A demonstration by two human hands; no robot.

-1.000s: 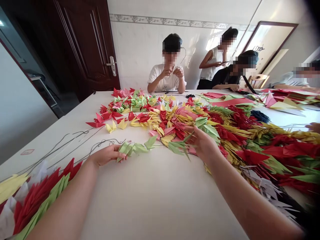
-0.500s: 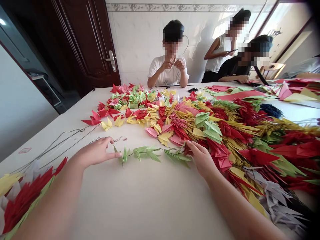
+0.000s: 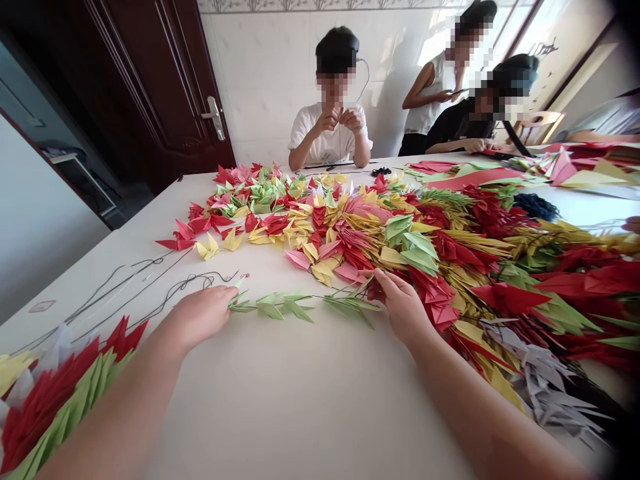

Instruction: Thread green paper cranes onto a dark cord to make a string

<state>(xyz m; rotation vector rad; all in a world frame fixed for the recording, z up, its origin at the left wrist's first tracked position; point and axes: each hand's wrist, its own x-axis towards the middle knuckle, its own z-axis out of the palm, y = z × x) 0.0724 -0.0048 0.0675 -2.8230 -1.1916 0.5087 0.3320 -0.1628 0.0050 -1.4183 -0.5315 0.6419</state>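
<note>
Matt folded-paper green cranes [image 3: 285, 306], smooth white table [image 3: 300, 400], glossy dark wooden door [image 3: 165, 87]

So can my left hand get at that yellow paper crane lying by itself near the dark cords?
Probably yes. The left hand rests at the green crane string, and only bare table and thin dark cords lie between it and the yellow crane.

White table [image 3: 280, 400]: heaped paper cranes [image 3: 450, 253], green crane string [image 3: 295, 307], dark cords [image 3: 150, 287].
</note>
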